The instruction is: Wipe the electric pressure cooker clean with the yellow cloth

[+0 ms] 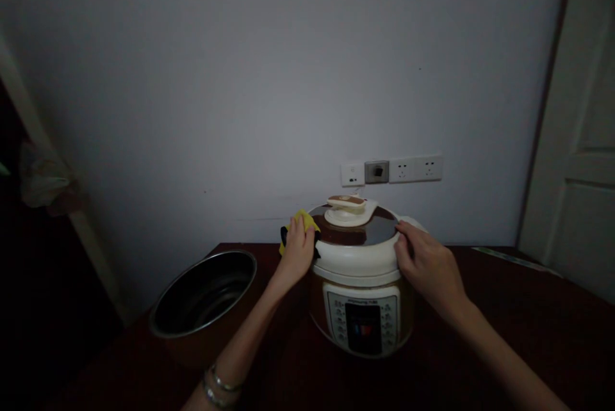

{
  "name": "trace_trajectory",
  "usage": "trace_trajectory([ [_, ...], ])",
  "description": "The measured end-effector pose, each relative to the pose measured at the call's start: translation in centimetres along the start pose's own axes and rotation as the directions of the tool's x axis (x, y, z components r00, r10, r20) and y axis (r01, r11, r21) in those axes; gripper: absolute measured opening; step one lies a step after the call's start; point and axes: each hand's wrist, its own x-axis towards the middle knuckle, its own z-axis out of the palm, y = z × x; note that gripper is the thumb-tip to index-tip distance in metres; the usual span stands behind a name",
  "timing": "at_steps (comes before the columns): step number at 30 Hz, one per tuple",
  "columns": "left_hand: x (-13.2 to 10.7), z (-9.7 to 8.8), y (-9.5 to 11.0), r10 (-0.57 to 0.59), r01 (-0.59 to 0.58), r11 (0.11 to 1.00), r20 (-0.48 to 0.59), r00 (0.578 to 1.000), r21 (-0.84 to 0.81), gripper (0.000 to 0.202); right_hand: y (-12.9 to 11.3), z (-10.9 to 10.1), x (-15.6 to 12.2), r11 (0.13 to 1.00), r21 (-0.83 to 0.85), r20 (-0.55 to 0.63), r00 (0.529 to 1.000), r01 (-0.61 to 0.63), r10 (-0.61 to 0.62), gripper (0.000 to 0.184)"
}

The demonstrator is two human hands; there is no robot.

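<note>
An electric pressure cooker (pixel 358 268) with a cream body and a front control panel (pixel 362 320) stands on the table. Its dark glossy lid (pixel 353 232) carries a cream valve assembly (pixel 346 206) on top. My left hand (pixel 296 252) presses a yellow cloth (pixel 302 222) against the lid's left edge, and a small black part shows beside the cloth. My right hand (pixel 421 264) grips the lid's right edge near a cream handle (pixel 412 222). A bracelet circles my left wrist.
A stainless steel inner pot (pixel 204 292) sits on the dark wooden table (pixel 528 308) left of the cooker. Wall sockets (pixel 391 171) are behind the cooker. A white door (pixel 571 142) stands at right, and a pale cloth (pixel 43 175) hangs at far left.
</note>
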Motion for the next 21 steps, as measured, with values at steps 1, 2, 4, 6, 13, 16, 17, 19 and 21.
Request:
trace_trajectory([
  [1,-0.4,0.2,0.2,0.011,-0.011,1.0,-0.028,1.0,0.021,0.058,0.0,0.0,0.0,1.0,-0.001,-0.004,1.0,0.0,0.0,0.031],
  [2,-1.1,0.5,0.5,0.032,-0.029,0.998,-0.056,0.998,0.053,0.058,-0.1,0.0,0.0,1.0,-0.001,-0.005,1.0,0.002,-0.002,0.031],
  [4,-3.0,1.3,1.4,0.118,-0.105,0.984,-0.092,0.989,0.141,0.057,-0.2,0.1,0.0,1.0,-0.005,-0.007,1.0,0.008,-0.008,0.031],
  [6,-4.8,2.2,2.6,0.23,-0.198,0.945,-0.101,0.968,0.26,0.057,-0.2,0.0,0.0,1.0,-0.015,-0.011,1.0,0.016,-0.016,0.031],
  [13,-5.5,2.5,6.0,0.33,-0.249,0.789,-0.044,0.943,0.562,0.059,0.2,-0.1,0.0,0.999,-0.001,-0.011,0.999,0.041,-0.041,0.031],
  [16,-2.7,0.8,5.2,0.24,-0.201,0.781,0.012,0.971,0.591,0.054,0.4,-0.1,0.0,0.998,0.02,-0.014,0.998,0.054,-0.054,0.031],
  [17,-1.6,0.2,4.7,0.24,-0.228,0.783,0.057,0.969,0.579,0.05,0.4,-0.1,0.0,0.998,0.025,-0.013,0.998,0.054,-0.054,0.031],
  [19,0.6,-0.7,3.4,0.251,-0.301,0.801,0.167,0.953,0.518,0.042,0.4,-0.1,0.0,0.998,0.03,-0.014,0.999,0.051,-0.051,0.03],
  [21,2.8,-1.2,2.1,0.263,-0.347,0.846,0.25,0.932,0.404,0.037,0.3,-0.2,0.1,0.998,0.031,-0.017,0.999,0.051,-0.051,0.03],
])
